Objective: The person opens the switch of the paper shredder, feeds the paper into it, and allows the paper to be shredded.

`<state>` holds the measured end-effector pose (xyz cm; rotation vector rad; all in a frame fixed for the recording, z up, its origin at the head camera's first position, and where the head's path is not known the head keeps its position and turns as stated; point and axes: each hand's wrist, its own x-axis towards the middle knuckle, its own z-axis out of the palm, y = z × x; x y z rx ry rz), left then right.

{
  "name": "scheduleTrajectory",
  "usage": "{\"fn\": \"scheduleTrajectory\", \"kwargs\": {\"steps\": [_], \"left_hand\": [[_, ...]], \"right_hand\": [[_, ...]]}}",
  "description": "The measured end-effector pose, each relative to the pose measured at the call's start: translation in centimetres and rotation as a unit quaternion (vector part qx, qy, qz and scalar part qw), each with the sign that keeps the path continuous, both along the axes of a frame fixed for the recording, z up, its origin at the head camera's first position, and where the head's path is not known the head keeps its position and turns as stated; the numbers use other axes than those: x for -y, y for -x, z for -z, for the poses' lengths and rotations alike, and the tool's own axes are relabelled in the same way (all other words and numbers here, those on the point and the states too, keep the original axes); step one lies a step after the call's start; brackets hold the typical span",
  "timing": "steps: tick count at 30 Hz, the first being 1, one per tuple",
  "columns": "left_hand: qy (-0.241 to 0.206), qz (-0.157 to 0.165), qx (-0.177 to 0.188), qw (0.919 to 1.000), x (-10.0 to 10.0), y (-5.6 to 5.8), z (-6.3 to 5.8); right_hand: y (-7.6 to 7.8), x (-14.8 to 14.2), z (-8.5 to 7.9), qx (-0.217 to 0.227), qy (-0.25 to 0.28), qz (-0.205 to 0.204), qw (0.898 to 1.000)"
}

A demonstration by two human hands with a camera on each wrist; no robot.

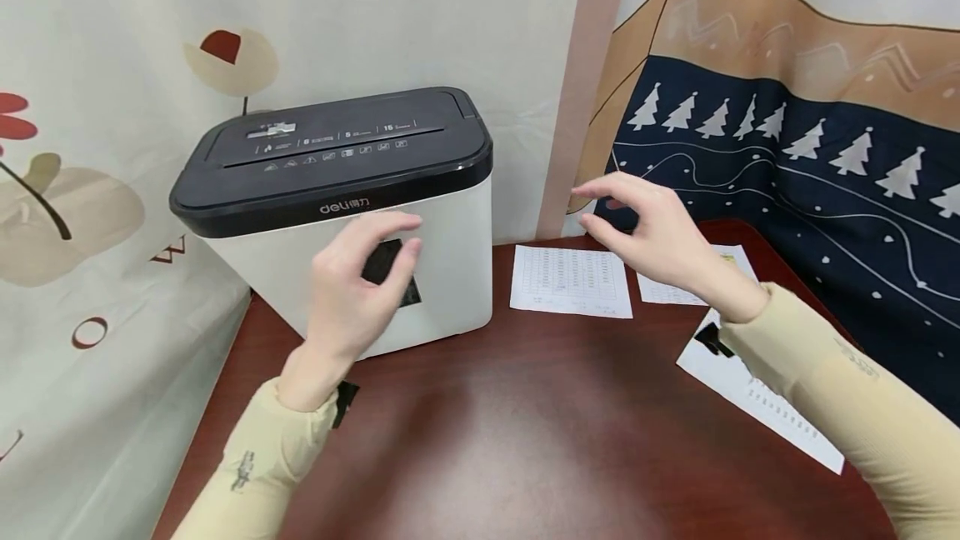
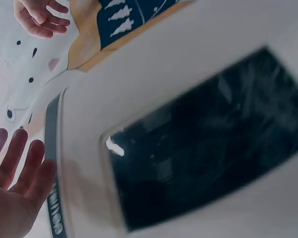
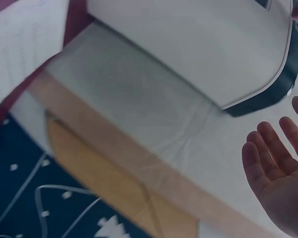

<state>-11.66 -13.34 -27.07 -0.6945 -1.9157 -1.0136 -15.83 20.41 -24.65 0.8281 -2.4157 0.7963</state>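
Observation:
A paper shredder (image 1: 442, 248) with a white body and a black lid stands at the back left of the table. My left hand (image 1: 352, 290) is raised in front of its body, fingers loosely bent and holding nothing. In the left wrist view that hand (image 2: 20, 183) appears beside the dark window (image 2: 208, 144) of the shredder. To the right of the shredder, my right hand (image 1: 648, 227) hovers over the papers with thumb and fingers apart. The right wrist view shows this hand (image 3: 283, 173) with its palm bare, near the lid's corner (image 3: 263, 99).
A printed sheet (image 1: 572, 282) lies beside the shredder on the dark red table (image 1: 510, 440). Another sheet (image 1: 667, 290) is partly behind my right wrist, and a third (image 1: 780, 407) lies under the right forearm. Patterned curtains (image 1: 750, 148) hang behind the table.

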Motion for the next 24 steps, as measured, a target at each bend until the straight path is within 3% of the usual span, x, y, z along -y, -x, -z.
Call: {"fn": "scheduleTrajectory", "kwargs": {"steps": [6, 13, 19, 24], "left_hand": [[0.024, 0.025, 0.031, 0.9989, -0.7, 0.5, 3.0], [0.021, 0.046, 0.082, 0.9953, -1.9, 0.7, 6.2], [0.046, 0.05, 0.145, 0.9871, -3.3, 0.6, 8.7], [0.091, 0.034, 0.187, 0.9775, -3.7, 0.6, 10.0]], "right_hand": [[-1.5, -3.6, 2.6, 0.011, -0.01, 0.046, 0.999], [-3.5, -7.9, 6.3, 0.031, -0.039, 0.094, 0.994], [-5.4, -12.2, 10.6, 0.069, -0.078, 0.137, 0.985], [-6.8, -15.6, 14.3, 0.104, -0.114, 0.156, 0.976]]}}
